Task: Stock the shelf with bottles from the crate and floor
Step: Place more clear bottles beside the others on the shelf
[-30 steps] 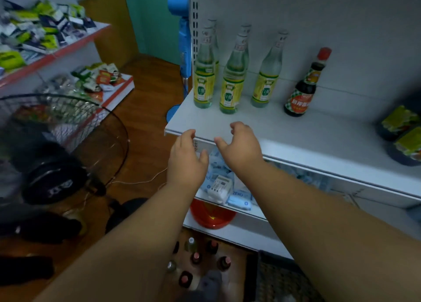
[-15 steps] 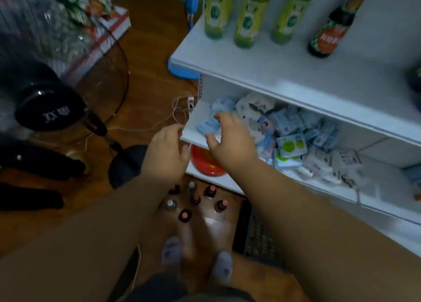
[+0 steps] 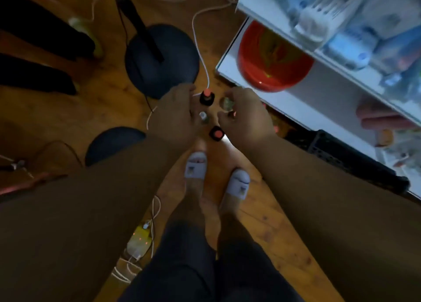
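Observation:
Seen from above, several bottles stand on the wooden floor: a dark one with a red cap [image 3: 206, 96], a clear one with a silver cap [image 3: 202, 116], another dark one with a red cap [image 3: 216, 132] and a clear one [image 3: 226, 101]. My left hand [image 3: 173, 117] hangs over the left side of the group, fingers loosely curled. My right hand [image 3: 245, 117] hovers over the right side, fingers curled above a partly hidden red cap [image 3: 232, 114]. Neither hand plainly holds a bottle. The white shelf [image 3: 268, 90] is at the upper right.
A black crate [image 3: 337, 156] lies on the floor under the shelf's edge. A red bowl [image 3: 273, 58] sits on the bottom shelf. A fan base [image 3: 161, 60], white cables [image 3: 200, 51] and a power strip [image 3: 139, 242] lie around my slippered feet [image 3: 196, 167].
My view has tipped from the shelf down to the floor. Both hands have dropped from the shelf's edge to just above the floor bottles.

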Demonstrator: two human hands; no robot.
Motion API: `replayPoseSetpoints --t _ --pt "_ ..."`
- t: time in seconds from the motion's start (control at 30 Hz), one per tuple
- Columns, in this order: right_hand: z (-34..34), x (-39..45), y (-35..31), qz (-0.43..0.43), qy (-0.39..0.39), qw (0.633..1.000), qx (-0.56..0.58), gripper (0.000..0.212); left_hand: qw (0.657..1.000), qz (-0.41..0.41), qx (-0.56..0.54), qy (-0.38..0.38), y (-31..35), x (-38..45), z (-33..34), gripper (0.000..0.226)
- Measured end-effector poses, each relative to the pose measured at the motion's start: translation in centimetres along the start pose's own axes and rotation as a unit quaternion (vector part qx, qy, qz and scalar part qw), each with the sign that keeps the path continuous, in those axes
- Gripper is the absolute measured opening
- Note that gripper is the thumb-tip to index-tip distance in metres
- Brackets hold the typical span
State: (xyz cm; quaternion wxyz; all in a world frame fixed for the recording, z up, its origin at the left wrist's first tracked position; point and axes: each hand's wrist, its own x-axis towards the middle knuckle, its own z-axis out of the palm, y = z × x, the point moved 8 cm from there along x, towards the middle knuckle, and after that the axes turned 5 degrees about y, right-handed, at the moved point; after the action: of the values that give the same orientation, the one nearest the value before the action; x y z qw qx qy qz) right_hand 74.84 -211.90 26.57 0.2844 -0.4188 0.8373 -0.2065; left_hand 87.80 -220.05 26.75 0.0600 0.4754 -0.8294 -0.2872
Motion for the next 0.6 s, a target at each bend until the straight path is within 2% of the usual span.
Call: replayPoseSetpoints --t 0.13,0.3,0.5,0.6 --pt "7.7 1.7 4.0 -0.007 -0.039 0.999 -0.007 0.037 1.0 -0.01 0.002 -0.025 -4.7 0.0 7.4 0.038" --pt "15.6 4.5 9.5 -0.009 -0.075 0.997 -0.02 0.043 0.998 -0.039 -0.024 -0.052 -10.5 0.8 15.3 0.043" --pt "22.1 9.6 13.5 0.037 -0.092 0.995 -0.025 0.04 0.989 -0.083 -0.005 -0.122 -15.9 4.3 22.9 0.055" --pt "24.2 10.7 14.7 0.032 -0.131 0.99 -0.046 0.043 0.982 -0.098 0.023 -0.161 -16.7 5.6 25.7 0.067"
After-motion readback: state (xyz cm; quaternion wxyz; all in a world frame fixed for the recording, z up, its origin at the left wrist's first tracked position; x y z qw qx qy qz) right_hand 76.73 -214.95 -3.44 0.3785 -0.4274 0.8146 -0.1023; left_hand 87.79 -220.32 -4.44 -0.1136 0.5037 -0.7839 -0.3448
